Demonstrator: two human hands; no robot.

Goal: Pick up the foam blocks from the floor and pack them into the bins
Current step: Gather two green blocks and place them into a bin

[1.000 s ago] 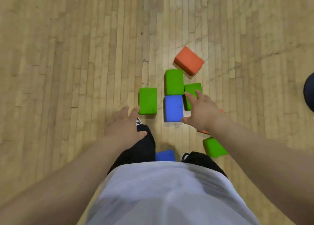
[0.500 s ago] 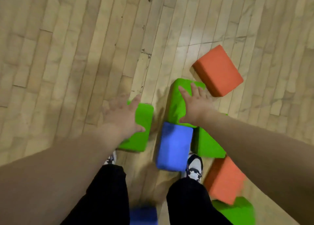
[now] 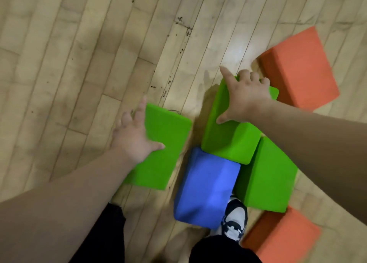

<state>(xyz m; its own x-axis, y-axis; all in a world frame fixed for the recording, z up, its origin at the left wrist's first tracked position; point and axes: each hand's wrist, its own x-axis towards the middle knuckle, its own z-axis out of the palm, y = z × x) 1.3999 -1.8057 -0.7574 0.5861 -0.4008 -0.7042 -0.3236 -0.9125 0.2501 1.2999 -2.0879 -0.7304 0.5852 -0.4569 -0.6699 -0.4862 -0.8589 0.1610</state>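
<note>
We look straight down on a pale wooden plank floor.

At the left, the left hand rests on the left green block, which lies flat on the floor. The fingers are spread and fairly straight along the block's outer edge, and the thumb lies across its top face. The hand is motion-blurred, so we can make out nothing finer.

Just right of this block, across a narrow strip of floor, lies the blue block. Its near end is beside a black-and-white shoe.

The middle green block overlaps the far end of the blue block. The right hand holds this block at its far end. Three fingers curl over the far edge, the forefinger points out past the corner, and the thumb lies on the top face.

The right green block lies against the blue block's right side, partly under the right forearm.

Beyond the right hand, just beside the middle green block, sits the upper orange block. At lower right, the lower orange block lies next to the shoe and is blurred. Black trousers show along the bottom edge.
</note>
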